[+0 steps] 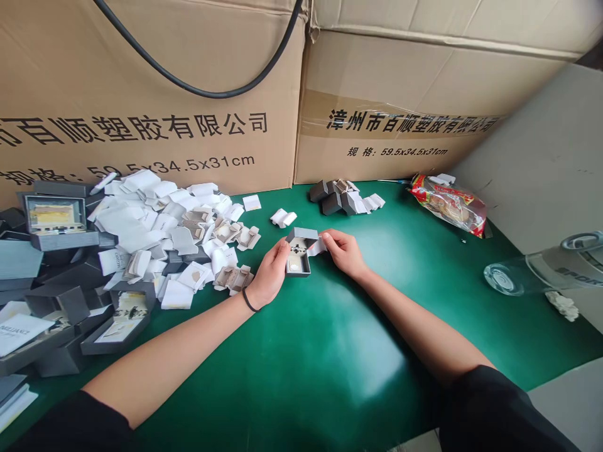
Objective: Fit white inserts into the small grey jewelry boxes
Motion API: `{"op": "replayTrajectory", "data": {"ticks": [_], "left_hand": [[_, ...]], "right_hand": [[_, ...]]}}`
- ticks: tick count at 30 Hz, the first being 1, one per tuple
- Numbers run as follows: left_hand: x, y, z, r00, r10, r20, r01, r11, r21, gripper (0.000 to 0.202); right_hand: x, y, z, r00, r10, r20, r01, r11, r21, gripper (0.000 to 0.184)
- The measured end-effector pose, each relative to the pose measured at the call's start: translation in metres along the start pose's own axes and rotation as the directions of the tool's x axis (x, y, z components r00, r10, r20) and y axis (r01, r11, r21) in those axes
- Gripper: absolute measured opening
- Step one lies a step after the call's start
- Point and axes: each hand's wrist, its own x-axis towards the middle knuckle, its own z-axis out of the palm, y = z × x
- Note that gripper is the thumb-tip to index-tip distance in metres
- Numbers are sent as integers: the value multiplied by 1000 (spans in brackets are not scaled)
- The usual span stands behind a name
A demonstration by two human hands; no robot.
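Observation:
My left hand [268, 274] grips a small grey hinged box [299, 271] by its left side, above the green table [301, 351]. The box's lid stands raised, and pale, patchy material with a dark metal hinge shows inside. Just right of the box, my right hand [345, 252] pinches a small white piece of card [317, 245] between thumb and fingers. Whether that card still touches the box I cannot tell. Behind my hands a folded white insert [283, 218] lies on the table.
White and brown card inserts [141, 220] are heaped at left beside several grey boxes [61, 226]. More dark boxes [331, 199] sit at the back. A red snack bag [450, 204] and a clear bottle [541, 270] lie at right. Large cartons [188, 144] wall the rear.

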Motion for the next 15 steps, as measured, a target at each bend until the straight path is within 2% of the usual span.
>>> {"op": "replayTrajectory", "data": {"ticks": [5,10,15], "left_hand": [[-1,1,1,999,-48,11,48,998,-41,38],[1,0,2,999,-38,-3,38,995,-90,35],[0,3,5,998,-8,-66,1,994,-110,28]], "right_hand": [[1,2,-1,998,59,26,-62,990,126,51],[2,5,0,993,109,47,-117,965,236,51],[3,7,3,986,147,80,-166,912,376,39]]}}
